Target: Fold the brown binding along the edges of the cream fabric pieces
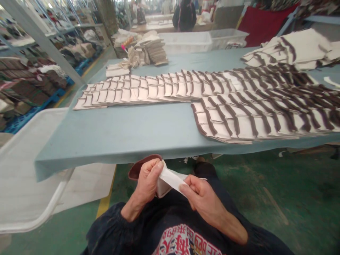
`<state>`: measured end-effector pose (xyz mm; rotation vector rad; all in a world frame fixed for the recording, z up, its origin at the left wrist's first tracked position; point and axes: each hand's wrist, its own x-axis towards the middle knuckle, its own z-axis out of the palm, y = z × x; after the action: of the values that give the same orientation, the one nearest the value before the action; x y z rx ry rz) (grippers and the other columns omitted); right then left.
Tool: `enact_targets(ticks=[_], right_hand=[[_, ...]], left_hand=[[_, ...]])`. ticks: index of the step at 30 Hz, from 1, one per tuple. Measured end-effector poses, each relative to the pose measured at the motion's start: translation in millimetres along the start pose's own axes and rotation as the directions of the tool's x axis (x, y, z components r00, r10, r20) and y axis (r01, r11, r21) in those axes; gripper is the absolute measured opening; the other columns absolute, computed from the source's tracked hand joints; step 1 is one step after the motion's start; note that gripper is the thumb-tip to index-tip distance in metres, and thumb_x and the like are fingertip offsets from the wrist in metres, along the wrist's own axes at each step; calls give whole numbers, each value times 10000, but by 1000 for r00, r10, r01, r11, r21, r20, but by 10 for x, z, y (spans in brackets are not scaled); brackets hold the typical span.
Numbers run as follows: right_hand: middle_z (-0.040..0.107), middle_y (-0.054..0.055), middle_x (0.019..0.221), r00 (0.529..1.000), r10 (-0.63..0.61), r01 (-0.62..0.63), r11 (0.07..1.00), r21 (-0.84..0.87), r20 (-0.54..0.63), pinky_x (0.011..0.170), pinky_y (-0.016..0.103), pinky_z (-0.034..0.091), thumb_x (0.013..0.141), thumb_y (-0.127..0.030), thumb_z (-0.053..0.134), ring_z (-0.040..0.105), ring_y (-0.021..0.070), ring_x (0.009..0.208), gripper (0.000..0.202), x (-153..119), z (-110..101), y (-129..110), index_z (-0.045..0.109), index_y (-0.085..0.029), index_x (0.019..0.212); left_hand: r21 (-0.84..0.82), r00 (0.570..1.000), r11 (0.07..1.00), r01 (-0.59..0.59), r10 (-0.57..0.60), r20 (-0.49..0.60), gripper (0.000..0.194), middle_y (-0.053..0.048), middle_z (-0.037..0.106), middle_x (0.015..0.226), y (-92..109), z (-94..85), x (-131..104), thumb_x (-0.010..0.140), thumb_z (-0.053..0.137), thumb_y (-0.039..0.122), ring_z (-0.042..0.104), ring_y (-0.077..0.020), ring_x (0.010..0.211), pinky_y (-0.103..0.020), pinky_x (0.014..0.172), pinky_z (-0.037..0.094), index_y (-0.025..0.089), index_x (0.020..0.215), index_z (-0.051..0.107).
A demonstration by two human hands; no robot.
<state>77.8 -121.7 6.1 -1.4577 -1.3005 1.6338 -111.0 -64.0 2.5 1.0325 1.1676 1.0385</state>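
Over my lap, just off the table's front edge, a white strip (172, 178) is stretched between my two hands. My left hand (149, 178) pinches its upper end, together with a cream piece with brown edging (142, 165) that hangs behind the fingers. The fingers of my right hand (198, 193) are closed on the lower right part of the strip. Overlapping rows of cream pieces with dark brown edging (241, 122) lie on the blue-covered table (127, 131) in front of me.
Folded cream pieces (156, 49) are stacked at the table's back left, and loose cloth (305, 46) lies at the back right. Clear plastic bins (186, 42) stand behind the table. A white cart (32, 159) is at the left. A person (184, 16) is in the background.
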Motion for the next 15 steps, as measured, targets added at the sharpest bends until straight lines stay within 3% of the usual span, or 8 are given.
enact_targets(ticks=[4, 7, 9, 12, 13, 15], right_hand=[[584, -23, 592, 983, 66, -61, 998, -34, 171, 553, 245, 376, 954, -572, 542, 501, 122, 536, 424, -126, -208, 226, 534, -205, 741], [707, 39, 792, 955, 160, -114, 975, -191, 248, 604, 267, 441, 943, -510, 543, 625, 184, 687, 344, -194, -561, 387, 643, -193, 856], [730, 52, 829, 977, 152, -72, 894, -443, 150, 675, 301, 462, 945, -487, 517, 670, 227, 774, 324, -216, -810, 466, 668, -210, 868], [744, 68, 822, 988, 109, -152, 665, -731, -107, 714, 353, 453, 948, -479, 480, 705, 285, 814, 314, -217, -1053, 509, 672, -233, 915], [747, 67, 826, 985, 91, -171, 631, -757, -147, 725, 361, 454, 953, -479, 469, 711, 292, 821, 315, -204, -1076, 507, 673, -241, 929], [751, 54, 845, 989, 69, -141, 681, -719, -129, 750, 359, 468, 979, -499, 441, 714, 277, 833, 339, -143, -1028, 512, 673, -253, 943]], left_hand=[[225, 975, 950, -219, 205, 83, 479, 61, 309, 548, 267, -139, -151, 943, 561, 427, 260, -87, 485, -239, 462, 208, 213, 585, 327], [458, 894, 768, -447, 364, 261, 387, 62, 259, 544, 433, -134, -383, 909, 479, 155, 273, -85, 485, -255, 487, 200, 205, 599, 253], [480, 818, 665, -573, 424, 389, 341, 69, 237, 553, 442, -57, -540, 865, 434, 56, 260, -81, 478, -267, 499, 195, 206, 637, 229], [426, 731, 604, -674, 458, 506, 318, 74, 255, 576, 344, 109, -715, 816, 432, 16, 248, -87, 496, -286, 519, 205, 216, 685, 222], [412, 720, 604, -682, 455, 524, 322, 73, 263, 583, 305, 164, -751, 808, 437, 12, 249, -91, 505, -294, 524, 207, 219, 694, 218], [381, 701, 611, -694, 452, 552, 342, 72, 263, 585, 245, 257, -793, 803, 449, 9, 241, -98, 515, -306, 527, 206, 224, 699, 205]])
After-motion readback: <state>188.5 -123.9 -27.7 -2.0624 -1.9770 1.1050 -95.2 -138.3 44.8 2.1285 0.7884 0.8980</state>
